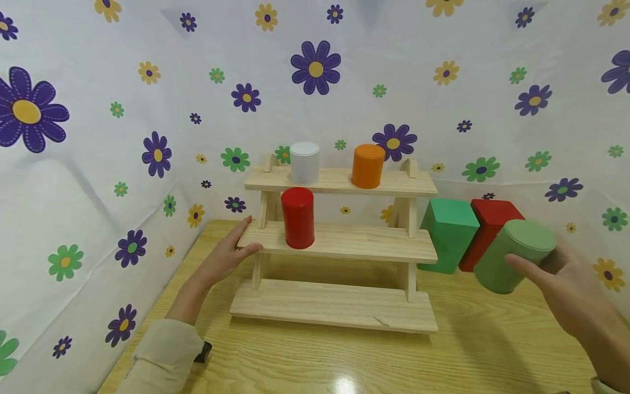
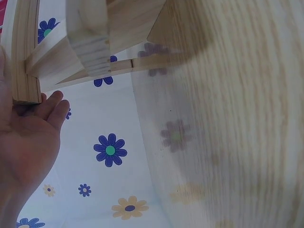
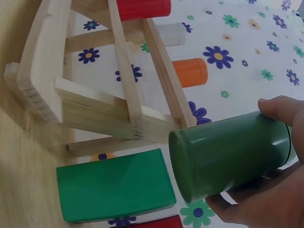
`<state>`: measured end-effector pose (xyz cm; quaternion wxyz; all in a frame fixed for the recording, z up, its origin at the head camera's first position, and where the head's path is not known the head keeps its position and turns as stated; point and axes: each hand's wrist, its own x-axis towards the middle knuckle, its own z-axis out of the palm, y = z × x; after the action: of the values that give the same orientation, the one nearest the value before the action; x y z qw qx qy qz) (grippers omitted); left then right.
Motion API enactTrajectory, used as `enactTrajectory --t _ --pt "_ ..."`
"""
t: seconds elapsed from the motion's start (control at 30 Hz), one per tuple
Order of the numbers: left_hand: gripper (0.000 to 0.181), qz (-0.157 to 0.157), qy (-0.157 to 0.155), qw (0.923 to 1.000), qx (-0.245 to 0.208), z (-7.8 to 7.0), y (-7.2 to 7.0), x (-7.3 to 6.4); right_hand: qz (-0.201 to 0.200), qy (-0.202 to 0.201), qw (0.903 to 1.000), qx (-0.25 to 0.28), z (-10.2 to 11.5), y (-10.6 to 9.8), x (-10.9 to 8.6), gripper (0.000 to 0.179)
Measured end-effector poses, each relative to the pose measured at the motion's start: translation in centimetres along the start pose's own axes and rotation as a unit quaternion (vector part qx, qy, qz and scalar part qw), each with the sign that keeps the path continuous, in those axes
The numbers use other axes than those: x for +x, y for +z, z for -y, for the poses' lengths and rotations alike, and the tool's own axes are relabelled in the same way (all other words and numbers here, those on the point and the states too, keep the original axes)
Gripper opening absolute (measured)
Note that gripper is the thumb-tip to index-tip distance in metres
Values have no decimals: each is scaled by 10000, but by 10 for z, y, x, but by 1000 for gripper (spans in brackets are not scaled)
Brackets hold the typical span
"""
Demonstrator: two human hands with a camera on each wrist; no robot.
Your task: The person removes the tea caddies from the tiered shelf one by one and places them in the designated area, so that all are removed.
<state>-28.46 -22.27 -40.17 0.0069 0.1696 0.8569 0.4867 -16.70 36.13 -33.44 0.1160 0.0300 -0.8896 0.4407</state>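
Standing on bench [image 1: 275, 361]: wooden rack [image 1: 339, 239], middle shelf [image 1: 369, 241] gripped at end by our left hand [image 1: 226, 256]. Beside rack, green box [image 1: 449, 232], red box [image 1: 492, 213]. Our right hand [image 1: 561, 288], curled round tilted green can [image 1: 509, 257], holds it midair near red box; low swing might knock green box, loose grip might drop can.

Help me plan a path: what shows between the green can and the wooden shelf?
Head view: the red block, then the green block, nearer the shelf.
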Motion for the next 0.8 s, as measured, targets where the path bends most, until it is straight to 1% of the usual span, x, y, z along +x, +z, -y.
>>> enactTrajectory --t 0.03,0.07,0.27,0.3,0.57,0.8 --pt "84 1 1 10000 -2 0 0 0 55 19 10000 -17 -1 1 0 70" --pt "84 -1 3 10000 3 0 0 0 147 -16 9999 80 -3 2 0 68" --pt "85 -11 2 10000 39 -1 1 0 666 126 9977 14 -5 11 4 69" --pt "85 -11 -2 10000 43 -1 1 0 714 163 9973 -67 -5 12 4 72" --pt "85 -8 22 10000 -4 1 1 0 1016 73 9945 234 -16 30 10 71" --pt "84 -16 7 10000 18 0 1 0 1105 205 9934 207 -27 44 14 75"
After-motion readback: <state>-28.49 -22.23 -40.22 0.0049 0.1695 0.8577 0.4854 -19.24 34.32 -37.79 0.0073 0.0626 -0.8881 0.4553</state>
